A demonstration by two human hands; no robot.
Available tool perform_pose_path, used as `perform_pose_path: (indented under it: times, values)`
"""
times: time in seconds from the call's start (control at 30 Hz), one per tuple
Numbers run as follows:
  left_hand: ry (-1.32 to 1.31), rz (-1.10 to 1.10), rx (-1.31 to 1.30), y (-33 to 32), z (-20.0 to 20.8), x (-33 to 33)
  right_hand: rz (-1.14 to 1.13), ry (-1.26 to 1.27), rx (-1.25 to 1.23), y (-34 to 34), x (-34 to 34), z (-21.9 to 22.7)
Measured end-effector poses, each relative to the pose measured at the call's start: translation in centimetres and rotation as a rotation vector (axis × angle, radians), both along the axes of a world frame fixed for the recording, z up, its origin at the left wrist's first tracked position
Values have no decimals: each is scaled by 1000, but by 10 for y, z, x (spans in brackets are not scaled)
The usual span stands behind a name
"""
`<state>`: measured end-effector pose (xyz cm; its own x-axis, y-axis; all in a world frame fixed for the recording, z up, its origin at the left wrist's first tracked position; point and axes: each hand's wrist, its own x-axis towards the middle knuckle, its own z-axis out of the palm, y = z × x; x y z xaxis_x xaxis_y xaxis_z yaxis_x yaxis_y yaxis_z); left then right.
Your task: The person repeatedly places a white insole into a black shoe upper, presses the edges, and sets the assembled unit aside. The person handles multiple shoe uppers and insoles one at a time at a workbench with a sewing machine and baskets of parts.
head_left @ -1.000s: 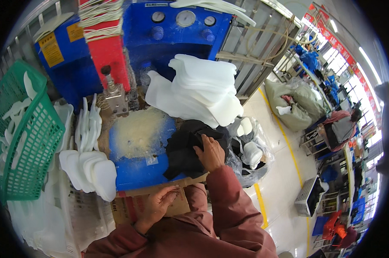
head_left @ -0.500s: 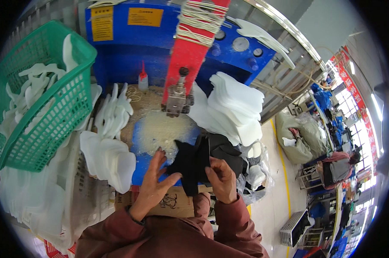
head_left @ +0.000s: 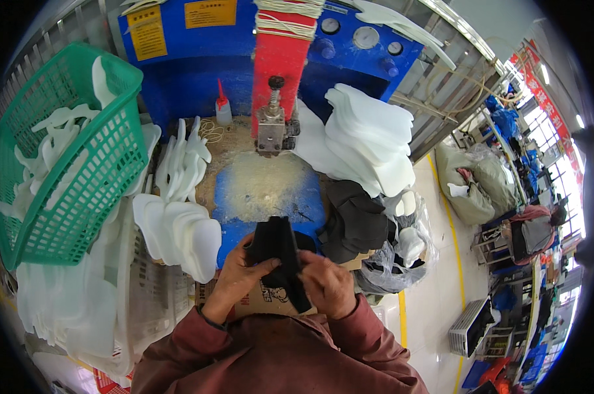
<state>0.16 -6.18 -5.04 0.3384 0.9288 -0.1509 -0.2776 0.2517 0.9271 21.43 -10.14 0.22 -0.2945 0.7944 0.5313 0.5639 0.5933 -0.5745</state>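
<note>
A black fabric piece (head_left: 277, 246), folded and standing partly on edge, is held in front of the blue work plate (head_left: 234, 230). My left hand (head_left: 238, 279) grips it from the left, with the thumb across its near face. At its right edge, the fingers of my right hand (head_left: 330, 287) are curled in against the fabric and slightly blurred. Beyond the right hand lies a pile of black fabric pieces (head_left: 356, 220). Above the powder-covered plate hangs a metal clamp head (head_left: 271, 131) on a red machine arm (head_left: 279, 72).
White foam-like shapes (head_left: 369, 138) are stacked behind the black pile, and more (head_left: 185, 236) stand left of the plate. A green basket (head_left: 93, 190) holds white cut pieces. Behind are a red-capped bottle (head_left: 223, 113) and a blue machine (head_left: 192, 79). Far right, a person (head_left: 530, 233) sits.
The black piece has been lifted off the pile's edge, brought left and turned upright. My left hand, open before, has closed on it. The whole view has shifted slightly.
</note>
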Motion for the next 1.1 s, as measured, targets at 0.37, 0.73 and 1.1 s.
perform_pose_path:
  times: [0.37,0.73,1.1]
  values:
    - [121,-106,6,-1,-17,6,-413,420,38,-12,16,-31]
    - [173,-83,-433,-20,5,30,-491,643,132,-12,2,-40]
    - [-354,300,-298,-25,-16,19,-626,789,-52,-6,23,-71]
